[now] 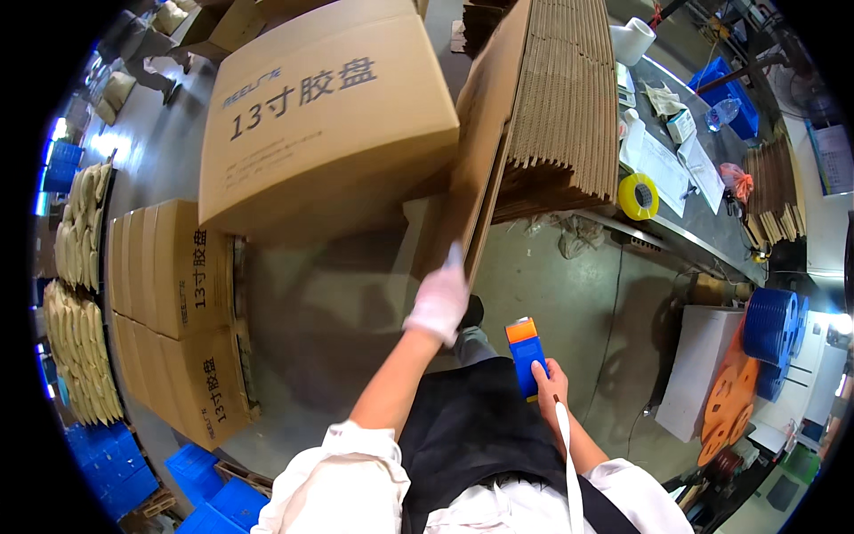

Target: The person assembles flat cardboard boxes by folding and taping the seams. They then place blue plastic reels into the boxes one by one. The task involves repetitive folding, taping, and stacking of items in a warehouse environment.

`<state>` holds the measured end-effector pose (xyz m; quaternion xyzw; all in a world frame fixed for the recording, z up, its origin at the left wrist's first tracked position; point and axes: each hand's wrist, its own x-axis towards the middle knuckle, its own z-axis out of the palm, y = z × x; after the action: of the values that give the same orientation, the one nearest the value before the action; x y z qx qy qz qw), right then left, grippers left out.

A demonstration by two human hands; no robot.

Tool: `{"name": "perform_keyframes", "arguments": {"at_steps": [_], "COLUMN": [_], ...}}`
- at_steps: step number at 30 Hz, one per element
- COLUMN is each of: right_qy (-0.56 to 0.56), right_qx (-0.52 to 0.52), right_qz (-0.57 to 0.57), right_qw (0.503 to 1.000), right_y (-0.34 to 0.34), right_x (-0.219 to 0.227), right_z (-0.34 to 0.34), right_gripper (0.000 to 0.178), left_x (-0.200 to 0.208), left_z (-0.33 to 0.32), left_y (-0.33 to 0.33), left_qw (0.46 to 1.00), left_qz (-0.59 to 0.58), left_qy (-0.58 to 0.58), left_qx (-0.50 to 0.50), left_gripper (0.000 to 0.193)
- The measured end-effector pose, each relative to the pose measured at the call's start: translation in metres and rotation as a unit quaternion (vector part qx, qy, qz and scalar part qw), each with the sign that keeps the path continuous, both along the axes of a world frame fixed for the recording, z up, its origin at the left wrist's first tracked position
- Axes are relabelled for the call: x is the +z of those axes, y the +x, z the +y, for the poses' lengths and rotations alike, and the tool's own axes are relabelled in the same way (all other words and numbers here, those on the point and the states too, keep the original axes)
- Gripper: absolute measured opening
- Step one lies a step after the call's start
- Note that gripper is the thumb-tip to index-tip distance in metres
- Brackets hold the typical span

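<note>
My left hand [439, 301], in a white glove, is at the lower edge of a brown flattened carton [485, 133], its fingers closed at the cardboard and partly blurred. That carton leans against a thick stack of flattened cartons [565, 98]. Close to my body on the right, my bare right hand [550, 384] grips a blue handheld tool with an orange end [527, 356]; its exact kind is unclear. Ahead on the left stands a large brown carton [329, 116] with dark printing. Its lower edge is smeared by motion.
Packed cartons [173, 294] stand on a pallet at left, near stacked pale sacks [78, 356] and blue crates [107, 467]. A workbench [680, 236] at right carries yellow tape [638, 196] and papers. Blue reels [772, 334] and orange reels [729, 392] stand below it. Another person [147, 53] is far left.
</note>
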<state>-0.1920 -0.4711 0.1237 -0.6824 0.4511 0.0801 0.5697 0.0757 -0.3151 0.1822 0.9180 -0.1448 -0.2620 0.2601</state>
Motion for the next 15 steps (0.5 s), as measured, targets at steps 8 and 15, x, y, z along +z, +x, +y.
{"name": "perform_keyframes", "arguments": {"at_steps": [8, 15], "right_qy": [0.11, 0.065], "right_qx": [0.016, 0.105], "right_qz": [-0.047, -0.153], "right_qw": [0.993, 0.981], "right_y": [-0.033, 0.011], "right_x": [0.039, 0.021], "right_z": [0.047, 0.149], "right_gripper": [0.056, 0.045], "left_x": [0.034, 0.015], "left_z": [0.304, 0.44], "left_y": [-0.402, -0.63], "left_qw": [0.973, 0.937], "left_qz": [0.182, 0.186], "left_qy": [0.088, 0.185], "left_qx": [0.107, 0.23], "left_gripper": [0.057, 0.057]}}
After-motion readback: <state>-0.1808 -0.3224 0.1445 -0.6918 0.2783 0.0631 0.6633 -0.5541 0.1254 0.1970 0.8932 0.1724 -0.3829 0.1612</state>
